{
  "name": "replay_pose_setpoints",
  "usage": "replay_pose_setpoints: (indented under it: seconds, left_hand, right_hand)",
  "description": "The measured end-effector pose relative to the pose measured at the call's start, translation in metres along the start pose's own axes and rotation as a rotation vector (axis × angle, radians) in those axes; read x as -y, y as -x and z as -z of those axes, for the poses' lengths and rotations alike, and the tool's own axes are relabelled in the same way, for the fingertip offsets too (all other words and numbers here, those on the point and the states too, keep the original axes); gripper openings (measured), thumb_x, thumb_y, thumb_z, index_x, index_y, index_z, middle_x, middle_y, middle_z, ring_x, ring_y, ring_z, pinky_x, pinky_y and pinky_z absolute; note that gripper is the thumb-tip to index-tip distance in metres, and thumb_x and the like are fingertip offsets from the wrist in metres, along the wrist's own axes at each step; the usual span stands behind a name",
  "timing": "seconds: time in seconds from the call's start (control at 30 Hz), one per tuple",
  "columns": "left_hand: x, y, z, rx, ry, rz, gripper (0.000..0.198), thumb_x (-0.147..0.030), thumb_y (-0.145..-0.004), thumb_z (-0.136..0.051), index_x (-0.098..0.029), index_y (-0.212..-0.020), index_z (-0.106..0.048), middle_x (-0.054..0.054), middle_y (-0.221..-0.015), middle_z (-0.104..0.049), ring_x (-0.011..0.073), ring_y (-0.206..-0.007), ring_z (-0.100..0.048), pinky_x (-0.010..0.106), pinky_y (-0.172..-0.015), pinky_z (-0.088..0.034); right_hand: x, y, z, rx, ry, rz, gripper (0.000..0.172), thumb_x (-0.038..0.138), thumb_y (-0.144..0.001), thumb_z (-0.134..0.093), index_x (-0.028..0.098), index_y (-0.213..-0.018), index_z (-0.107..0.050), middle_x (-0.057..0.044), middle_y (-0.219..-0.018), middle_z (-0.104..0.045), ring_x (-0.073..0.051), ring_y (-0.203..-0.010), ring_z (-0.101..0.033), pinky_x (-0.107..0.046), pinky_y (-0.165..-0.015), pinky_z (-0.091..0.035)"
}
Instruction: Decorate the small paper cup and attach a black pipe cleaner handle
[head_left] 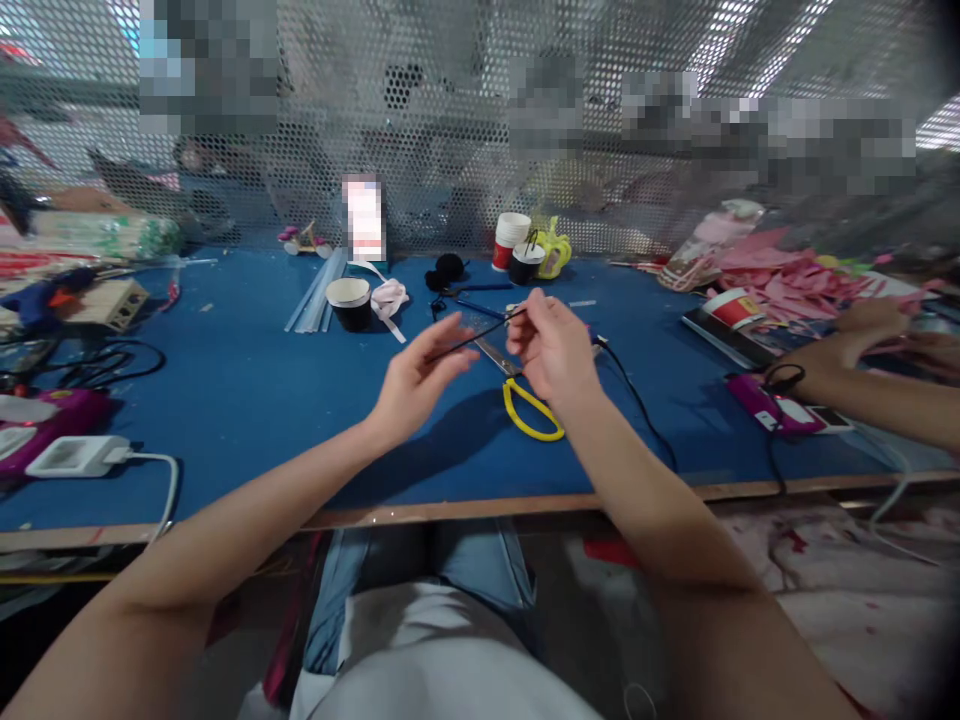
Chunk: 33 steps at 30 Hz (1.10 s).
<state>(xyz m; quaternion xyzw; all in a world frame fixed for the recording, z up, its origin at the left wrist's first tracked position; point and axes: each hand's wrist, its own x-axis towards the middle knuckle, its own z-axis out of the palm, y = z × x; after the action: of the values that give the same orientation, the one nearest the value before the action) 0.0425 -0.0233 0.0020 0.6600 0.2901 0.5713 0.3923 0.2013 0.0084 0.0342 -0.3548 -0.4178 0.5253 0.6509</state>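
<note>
My right hand (pixel 551 345) pinches one end of a thin black cord (pixel 480 337) above the blue table. The cord slants down to my left hand (pixel 424 375), whose thumb and fingers are stretched and apart around its other end. Whether it touches the left palm cannot be made out. Below my right hand lies a pair of scissors with yellow handles (pixel 532 412), its blades partly behind the fingers. Beyond the hands are a ball of black yarn (pixel 449 267) and a dark blue pen-like stick (pixel 480 306).
Left of centre stand a dark paper cup (pixel 350 305), white ribbon (pixel 390 298) and clear sticks (pixel 315 295). A lit phone (pixel 365 220) leans against the mesh wall. More cups (pixel 512 240) stand behind. Power strips (pixel 75 455) flank both sides; another person's arm (pixel 862 375) rests at right.
</note>
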Motion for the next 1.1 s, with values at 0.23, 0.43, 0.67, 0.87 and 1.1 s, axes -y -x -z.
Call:
replay_pose_setpoints:
  seconds: [0.23,0.43,0.67,0.87,1.1]
  left_hand:
    - [-0.005,0.005,0.023,-0.073,-0.027,-0.164,0.020,-0.017,-0.071,-0.064,-0.020,-0.090,-0.068,0.007,-0.099,-0.067,0.0185,-0.091,-0.063,0.034,-0.083,-0.051]
    - [-0.003,0.007,0.022,-0.152,0.098,-0.044,0.018,-0.019,-0.072,-0.064,-0.019,-0.089,-0.069,0.007,-0.096,-0.069,0.0198,-0.088,-0.065,0.035,-0.084,-0.052]
    - [-0.004,0.002,0.018,-0.209,0.441,0.070,0.014,-0.018,-0.069,-0.067,-0.017,-0.083,-0.067,0.007,-0.092,-0.070,0.0204,-0.083,-0.066,0.035,-0.078,-0.054]
    - [0.000,-0.001,0.018,-0.282,0.478,0.089,0.008,-0.022,-0.070,-0.066,-0.016,-0.074,-0.064,0.005,-0.086,-0.071,0.0186,-0.084,-0.066,0.037,-0.079,-0.053]
    - [0.002,-0.002,0.024,-0.173,0.519,0.195,0.015,-0.029,-0.076,-0.061,-0.014,-0.078,-0.060,0.007,-0.083,-0.070,0.0168,-0.080,-0.066,0.034,-0.079,-0.052]
  right_hand:
    - [-0.029,-0.001,-0.025,0.084,-0.209,-0.358,0.025,0.037,-0.069,-0.067,0.014,-0.068,-0.057,0.003,-0.060,-0.060,-0.003,-0.052,-0.055,-0.012,-0.047,-0.046]
    - [-0.033,0.008,-0.025,0.149,-0.309,-0.345,0.017,0.029,-0.070,-0.067,0.015,-0.070,-0.058,0.002,-0.069,-0.065,-0.003,-0.057,-0.058,-0.011,-0.056,-0.051]
    - [-0.036,0.012,-0.024,0.109,-0.325,-0.280,0.018,0.031,-0.070,-0.067,0.017,-0.069,-0.055,0.004,-0.066,-0.064,-0.004,-0.056,-0.059,-0.011,-0.051,-0.049]
    - [-0.036,0.012,-0.026,0.139,-0.335,-0.314,0.018,0.032,-0.073,-0.064,0.017,-0.072,-0.055,0.003,-0.072,-0.065,-0.006,-0.063,-0.062,-0.014,-0.057,-0.052]
    - [-0.036,0.014,-0.026,0.152,-0.264,-0.294,0.025,0.036,-0.070,-0.066,0.019,-0.069,-0.048,0.006,-0.063,-0.061,-0.005,-0.053,-0.057,-0.016,-0.051,-0.050]
